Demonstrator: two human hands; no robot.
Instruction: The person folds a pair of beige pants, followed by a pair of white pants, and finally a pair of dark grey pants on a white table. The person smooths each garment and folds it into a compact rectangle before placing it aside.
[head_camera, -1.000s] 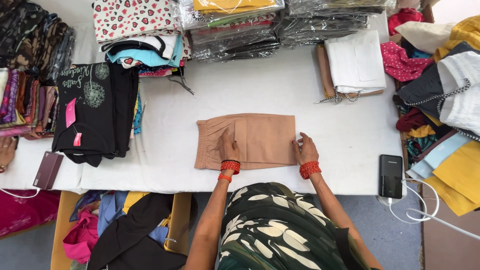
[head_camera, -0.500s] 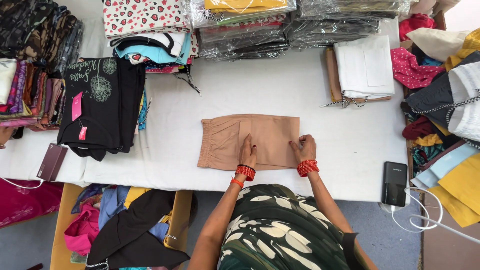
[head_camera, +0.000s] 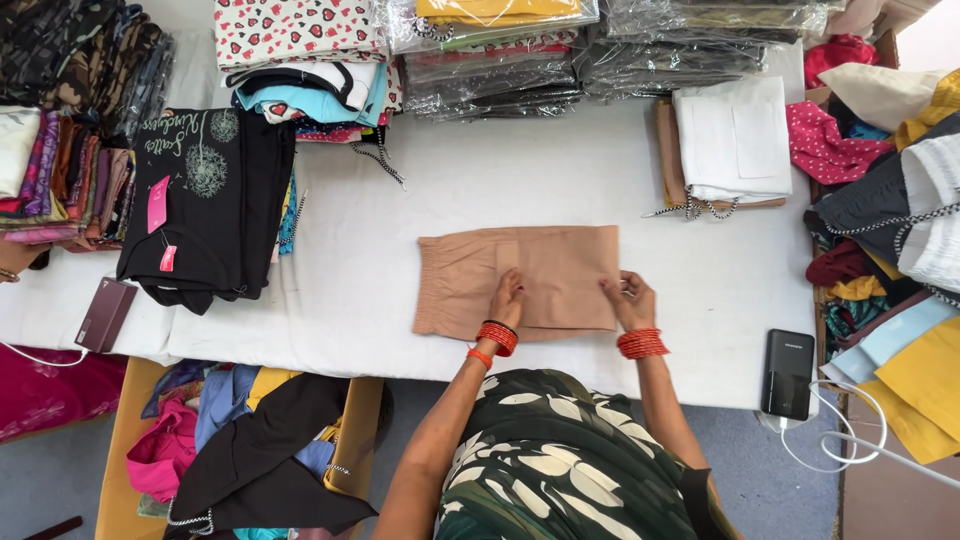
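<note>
I take the white table as my reference. The tan folded garment lies flat near the middle of it, close to the edge nearest me, elastic waistband toward the black printed shirt at the far left end. It reads as soft, thin knit, with a folded panel laid over its right half; edges nearly square, slight overhang along the near side.

My left hand rests fingers together, pressed flat on the panel. My right hand sits at the garment's right edge, fingers curled; whether it pinches cloth, I cannot tell.

In my judgement, good work here means holding the panel down while aligning edges, then smoothing outward. A dark power bank sits at the table's right near corner.
</note>
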